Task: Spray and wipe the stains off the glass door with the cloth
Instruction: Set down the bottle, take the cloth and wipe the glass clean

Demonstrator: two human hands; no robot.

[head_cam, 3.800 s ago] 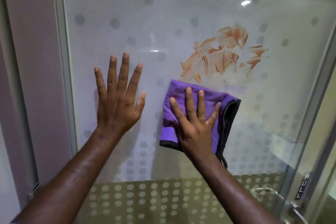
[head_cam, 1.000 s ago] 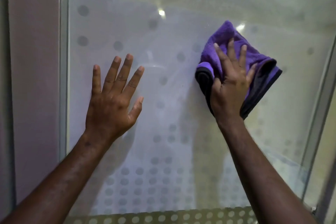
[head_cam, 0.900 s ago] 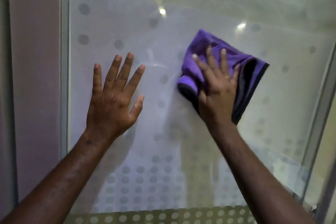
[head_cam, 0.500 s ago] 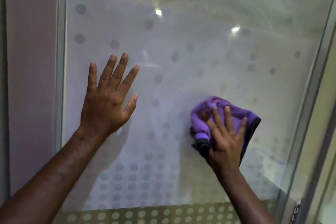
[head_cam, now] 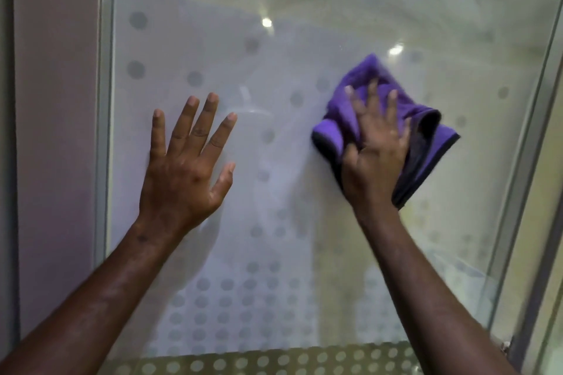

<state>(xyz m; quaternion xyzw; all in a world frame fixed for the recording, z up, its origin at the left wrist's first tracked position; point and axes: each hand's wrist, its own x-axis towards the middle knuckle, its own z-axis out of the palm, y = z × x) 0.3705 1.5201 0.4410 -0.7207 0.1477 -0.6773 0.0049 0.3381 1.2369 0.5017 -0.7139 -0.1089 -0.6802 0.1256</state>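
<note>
Glass door point(head_cam: 304, 222), seen from the head camera, fills most of the view; its surface carries a printed pattern of grey dots, sparse in the upper half and dense toward the lower edge; two bright light reflections lie near the upper middle of the pane. Left hand point(head_cam: 185, 170): palm flat on the glass near the door's left edge, fingers straight and spread apart, thumb out to the side, holding nothing; the forearm rises to it from the lower left corner of the view. Right hand point(head_cam: 376, 158): laid flat over the purple cloth point(head_cam: 426, 143), fingers extended and slightly fanned, pressing the cloth against the glass rather than curling round it; the fingertips are blurred, so their exact contact cannot be told. The cloth lies bunched and folded in the upper right part of the pane, between the hand and the glass; a dark border point(head_cam: 438, 161) shows along its right and lower folds, and a purple fold protrudes to the left of the thumb. No stain is visible on the pane around the cloth; the glass there looks faintly hazy. Metal frame point(head_cam: 105, 131) runs vertically along the door's left edge, beside a pale pinkish wall panel point(head_cam: 54, 131); a second frame strip point(head_cam: 530, 146) slants down the right edge. A band of lighter dots on a tan ground point(head_cam: 274, 362) crosses the lower edge of the door.
</note>
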